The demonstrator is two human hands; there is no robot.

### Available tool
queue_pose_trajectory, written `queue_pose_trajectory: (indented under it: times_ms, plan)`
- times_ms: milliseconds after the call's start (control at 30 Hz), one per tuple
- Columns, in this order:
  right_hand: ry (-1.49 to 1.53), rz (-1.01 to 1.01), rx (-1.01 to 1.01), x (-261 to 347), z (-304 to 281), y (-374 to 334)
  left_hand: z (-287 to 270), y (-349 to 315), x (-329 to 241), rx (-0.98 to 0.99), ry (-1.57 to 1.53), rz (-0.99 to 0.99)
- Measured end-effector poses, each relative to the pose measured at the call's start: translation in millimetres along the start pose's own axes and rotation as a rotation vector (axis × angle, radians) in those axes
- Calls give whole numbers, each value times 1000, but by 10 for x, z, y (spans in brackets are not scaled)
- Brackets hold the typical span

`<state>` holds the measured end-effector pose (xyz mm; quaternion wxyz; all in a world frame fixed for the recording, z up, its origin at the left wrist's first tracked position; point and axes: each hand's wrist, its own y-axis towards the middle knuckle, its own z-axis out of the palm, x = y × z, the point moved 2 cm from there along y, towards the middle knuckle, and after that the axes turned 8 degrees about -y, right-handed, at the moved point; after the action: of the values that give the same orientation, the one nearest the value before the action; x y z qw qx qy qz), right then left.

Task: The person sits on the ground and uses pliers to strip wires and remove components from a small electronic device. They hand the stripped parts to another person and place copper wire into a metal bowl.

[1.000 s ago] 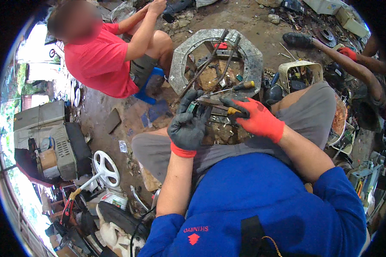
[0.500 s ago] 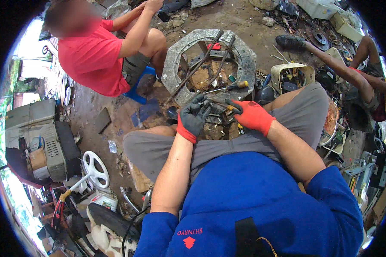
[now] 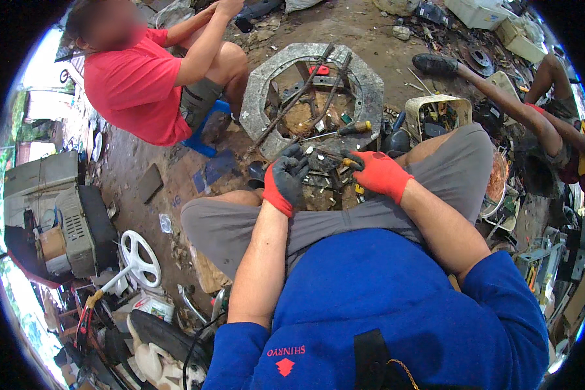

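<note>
My right hand (image 3: pixel 381 174), in a red glove with dark fingers, is closed around the yellow handle of a screwdriver (image 3: pixel 352 164). Its shaft points left toward my other hand. My left hand (image 3: pixel 286 183), in a matching glove, has its fingers curled; a small piece at its fingertips is too small to name. Below and between the hands lies a dark metal block (image 3: pixel 320 180) among small scraps. Just beyond them, a second screwdriver (image 3: pixel 355 128) with a yellow and black handle rests on the near rim of an octagonal grey frame (image 3: pixel 253 107).
Rusty bars (image 3: pixel 294 104) lie across the frame. A person in a red shirt (image 3: pixel 133 88) sits on a blue stool (image 3: pixel 208 133) at the left. A cream bin (image 3: pixel 458 105) of scraps stands at the right, near another person's legs (image 3: pixel 507 97). A white steering wheel (image 3: pixel 140 258) lies lower left.
My left hand's fingers have curled in more and the hand has turned toward the screwdriver's tip. My right hand keeps its hold; the whole view has shifted slightly.
</note>
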<state>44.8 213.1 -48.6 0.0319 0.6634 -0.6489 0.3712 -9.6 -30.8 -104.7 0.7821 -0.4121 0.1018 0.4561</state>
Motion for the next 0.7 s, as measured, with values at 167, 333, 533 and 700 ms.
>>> queue_pose_trajectory:
  times_ms: [167,333,533,700]
  plan:
    - [97,3,-12,55,-61,-55,90,-179,-165,234,-277,30]
    - [160,-361,-419,164,-79,-121,414,-507,-358,375,-405,102]
    - [-51,-593,-648,372,-208,-341,578,-812,-440,417,-516,-18]
    - [-219,-656,-720,454,-248,-415,751,-995,-521,307,-422,-13]
